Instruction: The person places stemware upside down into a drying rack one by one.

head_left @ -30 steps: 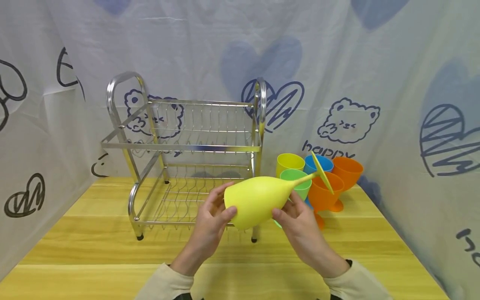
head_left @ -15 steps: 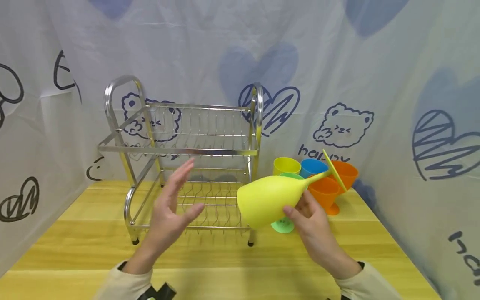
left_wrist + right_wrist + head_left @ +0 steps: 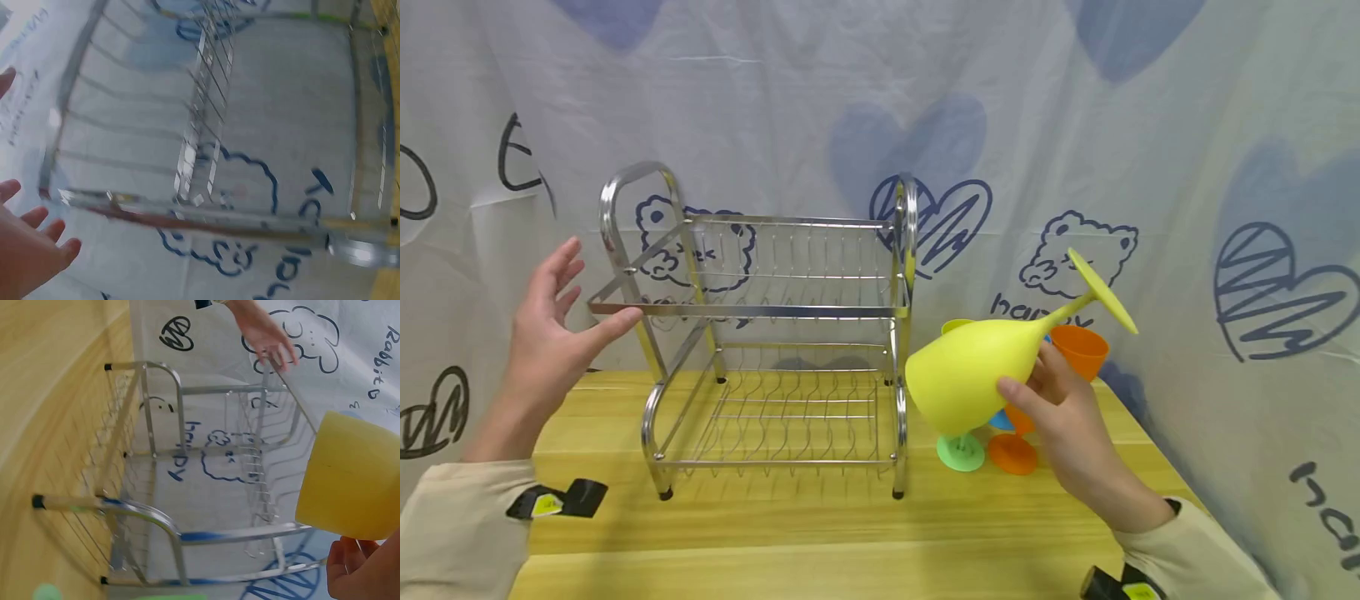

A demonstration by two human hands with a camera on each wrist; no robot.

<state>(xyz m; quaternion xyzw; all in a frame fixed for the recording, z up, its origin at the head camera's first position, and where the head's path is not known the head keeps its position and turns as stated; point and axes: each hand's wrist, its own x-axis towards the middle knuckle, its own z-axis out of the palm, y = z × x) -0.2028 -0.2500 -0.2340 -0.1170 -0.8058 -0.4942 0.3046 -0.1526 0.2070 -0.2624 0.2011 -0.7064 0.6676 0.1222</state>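
A yellow plastic goblet (image 3: 973, 371) is held in the air by my right hand (image 3: 1075, 425), tilted with its mouth down to the left and its round foot up to the right. Thumb and fingers grip the bowl near the stem; part of the fingers is hidden behind it. My left hand (image 3: 553, 342) is raised by the left end of a two-tier metal dish rack (image 3: 752, 312), fingers spread and thumb close to the upper tier's corner. Whether it touches the rack cannot be told. In the right wrist view the goblet (image 3: 350, 481) appears beside the rack.
Behind the held goblet, several coloured goblets stand on the wooden table (image 3: 760, 542) right of the rack, including an orange goblet (image 3: 1078, 350) and one with a green foot (image 3: 961, 452). Printed white curtain (image 3: 790, 100) encloses the back and sides.
My left hand has let go of the yellow goblet and moved left to the rack's left end. My right hand has kept the goblet, shifting slightly right and raising its foot.
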